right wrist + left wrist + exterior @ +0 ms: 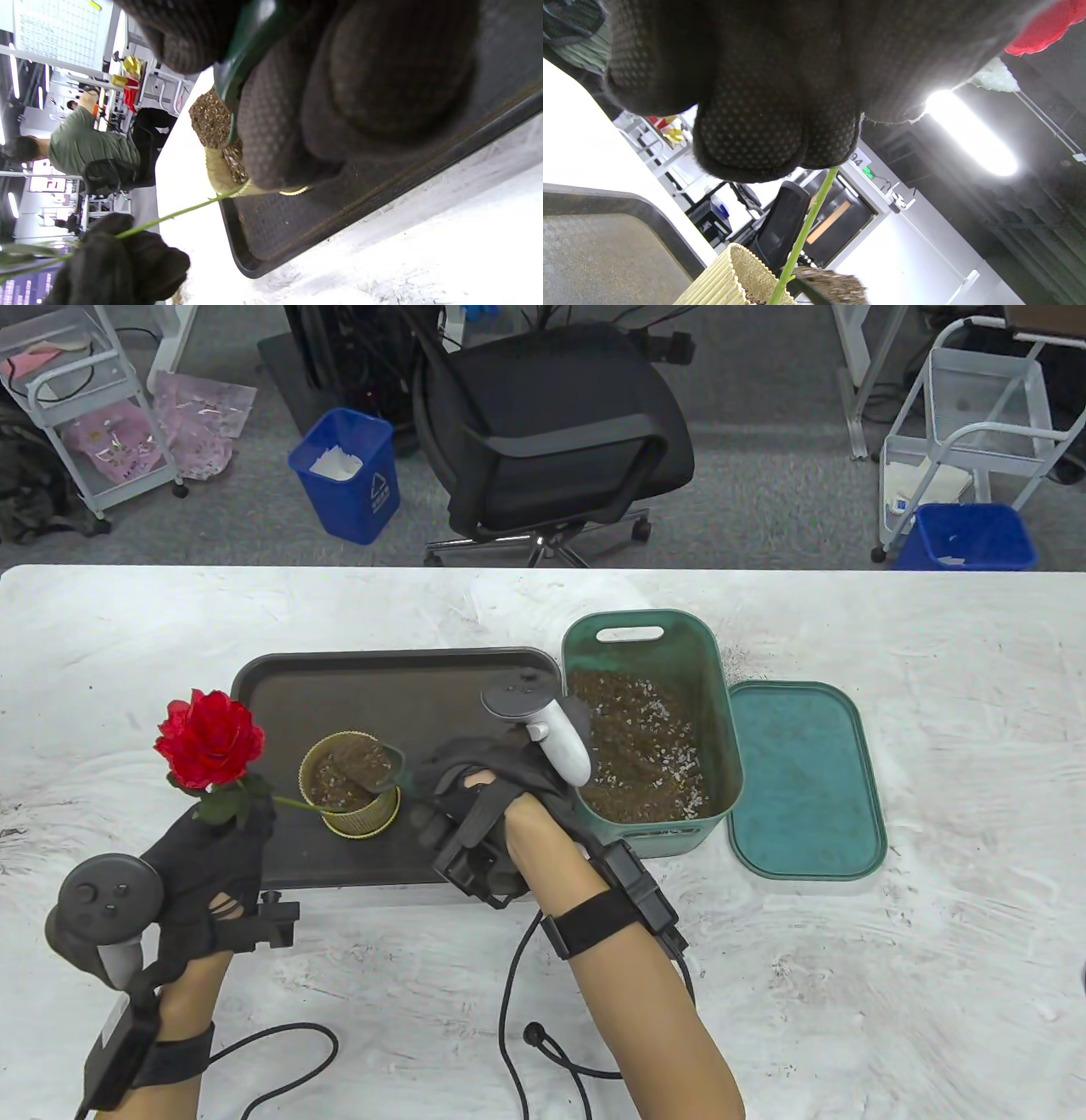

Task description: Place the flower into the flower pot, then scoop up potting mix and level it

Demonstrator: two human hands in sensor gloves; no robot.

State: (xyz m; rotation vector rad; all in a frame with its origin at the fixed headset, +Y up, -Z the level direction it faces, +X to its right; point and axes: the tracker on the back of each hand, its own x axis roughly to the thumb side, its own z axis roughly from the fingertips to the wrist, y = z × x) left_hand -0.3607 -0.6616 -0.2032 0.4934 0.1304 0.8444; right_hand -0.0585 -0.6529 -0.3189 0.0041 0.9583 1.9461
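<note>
A red rose (pixel 209 740) leans left out of the ribbed yellow flower pot (pixel 349 785), its green stem (pixel 805 231) running down into the soil. My left hand (pixel 212 857) pinches the stem just under the bloom, left of the pot. My right hand (pixel 475 797) grips a green scoop (pixel 386 768) heaped with potting mix, held over the pot's right rim. In the right wrist view the scoop's green handle (pixel 242 55) passes between my gloved fingers (pixel 271 127), with mix (pixel 210 120) above the pot.
The pot stands on a dark tray (pixel 356 678). A green bin (pixel 653 729) of potting mix sits right of the tray, its lid (pixel 806 780) lying further right. Cables (pixel 517 1027) trail over the white table (pixel 933 942) near its front edge.
</note>
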